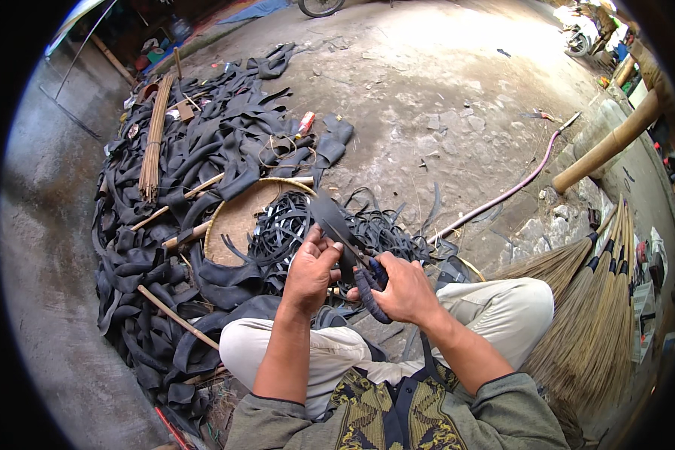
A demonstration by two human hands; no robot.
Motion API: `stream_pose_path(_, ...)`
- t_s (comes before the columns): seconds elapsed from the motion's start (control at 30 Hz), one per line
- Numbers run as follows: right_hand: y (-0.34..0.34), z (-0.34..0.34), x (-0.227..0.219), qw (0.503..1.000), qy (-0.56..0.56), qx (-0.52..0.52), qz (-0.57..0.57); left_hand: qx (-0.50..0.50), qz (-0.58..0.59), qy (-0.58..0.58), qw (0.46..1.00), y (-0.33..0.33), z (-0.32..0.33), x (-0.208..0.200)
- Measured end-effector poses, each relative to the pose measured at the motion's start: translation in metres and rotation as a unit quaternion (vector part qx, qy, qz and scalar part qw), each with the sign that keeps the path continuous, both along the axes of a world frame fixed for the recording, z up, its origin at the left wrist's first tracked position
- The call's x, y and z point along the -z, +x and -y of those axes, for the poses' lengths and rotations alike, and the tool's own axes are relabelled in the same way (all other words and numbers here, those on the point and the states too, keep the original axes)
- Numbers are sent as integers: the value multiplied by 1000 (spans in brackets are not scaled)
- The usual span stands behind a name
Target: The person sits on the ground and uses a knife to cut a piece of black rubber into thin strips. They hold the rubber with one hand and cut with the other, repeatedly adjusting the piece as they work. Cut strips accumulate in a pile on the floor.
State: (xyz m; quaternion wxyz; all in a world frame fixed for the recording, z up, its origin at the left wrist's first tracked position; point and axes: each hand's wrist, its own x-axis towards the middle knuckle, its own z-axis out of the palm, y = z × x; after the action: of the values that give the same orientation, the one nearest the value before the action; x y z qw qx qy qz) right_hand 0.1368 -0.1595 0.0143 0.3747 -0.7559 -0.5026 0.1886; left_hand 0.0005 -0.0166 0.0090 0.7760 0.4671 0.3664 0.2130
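My left hand (311,268) pinches a flat black rubber strip (328,213) between thumb and fingers, above my crossed legs. Wrapped round the dark, taped handles of a pair of scissors (368,294) is my right hand (406,289). The blades point up and left and lie against the rubber by my left fingers; whether they are cutting cannot be made out. Below and beyond both hands, a heap of thin cut black rubber strips (281,229) spills over a round woven tray (236,212) onto the ground.
A large pile of black rubber pieces (202,161) covers the left side, with a bundle of thin sticks (155,142) on top. Straw brooms (588,315) lean at the right, below a bamboo pole (607,146). A pinkish hose or stick (521,182) lies on the ground.
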Motion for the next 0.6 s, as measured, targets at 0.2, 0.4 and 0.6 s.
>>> stream_pose_path(0.2,2,4,0,992,-95,11,-84,17,-3,17,1000,2,0,-6)
stream_pose_path(0.4,-1,4,-1,996,-53,-19,-76,-38,57,8,998,-1,-8,-10)
stream_pose_path(0.6,3,1,6,999,32,-1,34,26,10,16,999,1,2,-5)
